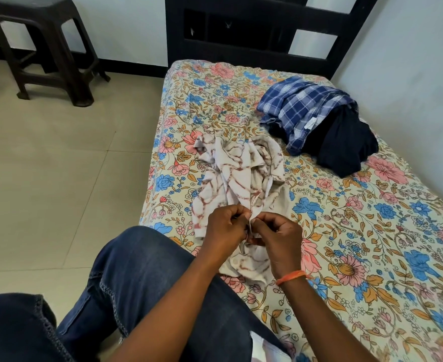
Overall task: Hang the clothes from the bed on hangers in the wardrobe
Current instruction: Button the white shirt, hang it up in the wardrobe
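Step in hand: the person sits at the edge of the bed [372,257] and works the front edge of a cream shirt [241,173], seemingly at a button or the placket; hanging has not begun.
Left hand [224,227]: fingers curled, pinching the shirt's edge.
Right hand [277,237]: fingers curled, pinching the same edge just beside the left hand; an orange band sits on that wrist.
Cream shirt: crumpled on the bed in front of the person's knee, its near edge lifted by both hands.
Other clothes: a blue checked shirt [301,111] and a dark garment [345,145] lie together farther up the bed, near the wall.
Not in view: hangers and wardrobe.
Next move, as a judgement: finish with the edge, shake the shirt open, then fetch a hanger.
Nearby: a dark stool [45,48] on the floor.
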Tool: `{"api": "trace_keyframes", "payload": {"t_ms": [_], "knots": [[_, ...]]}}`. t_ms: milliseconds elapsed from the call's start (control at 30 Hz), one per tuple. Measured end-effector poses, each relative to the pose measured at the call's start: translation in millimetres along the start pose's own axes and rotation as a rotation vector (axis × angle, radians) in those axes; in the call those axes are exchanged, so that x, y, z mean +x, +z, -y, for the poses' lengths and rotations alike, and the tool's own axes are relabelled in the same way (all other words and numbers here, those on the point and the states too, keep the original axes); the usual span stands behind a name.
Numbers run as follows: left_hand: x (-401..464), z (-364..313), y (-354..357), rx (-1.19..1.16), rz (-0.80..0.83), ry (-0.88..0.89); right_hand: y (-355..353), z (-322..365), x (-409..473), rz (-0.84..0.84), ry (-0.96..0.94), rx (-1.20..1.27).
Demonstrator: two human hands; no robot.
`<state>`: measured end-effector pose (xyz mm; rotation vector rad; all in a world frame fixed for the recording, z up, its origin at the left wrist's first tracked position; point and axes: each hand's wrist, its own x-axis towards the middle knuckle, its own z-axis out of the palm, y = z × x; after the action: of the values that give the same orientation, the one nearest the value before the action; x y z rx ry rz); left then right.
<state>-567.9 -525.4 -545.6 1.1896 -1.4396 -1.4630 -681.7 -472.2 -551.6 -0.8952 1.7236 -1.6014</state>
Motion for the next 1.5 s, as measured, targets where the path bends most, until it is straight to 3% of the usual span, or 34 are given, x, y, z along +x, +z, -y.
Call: {"api": "trace_keyframes", "payload": {"t_ms": [367,767,1067,1267,1500], "knots": [[-5,-8,2,0.050,-0.023,0.047,-3,-15,6,-0.015,-0.100,-0.198],[4,10,5,0.435,-0.052,0.280,3,-9,-4,-0.031,-0.117,-0.169],[12,17,-1,-0.027,-0.015,-0.065,1,-4,-2,0.002,0.120,0.138],[12,16,4,0.105,0.040,-0.044,-4,-5,8,0.075,0.253,0.212],[9,16,4,-0.062,0.095,-0.109,-2,-10,11,0.079,0.329,0.330]]}}
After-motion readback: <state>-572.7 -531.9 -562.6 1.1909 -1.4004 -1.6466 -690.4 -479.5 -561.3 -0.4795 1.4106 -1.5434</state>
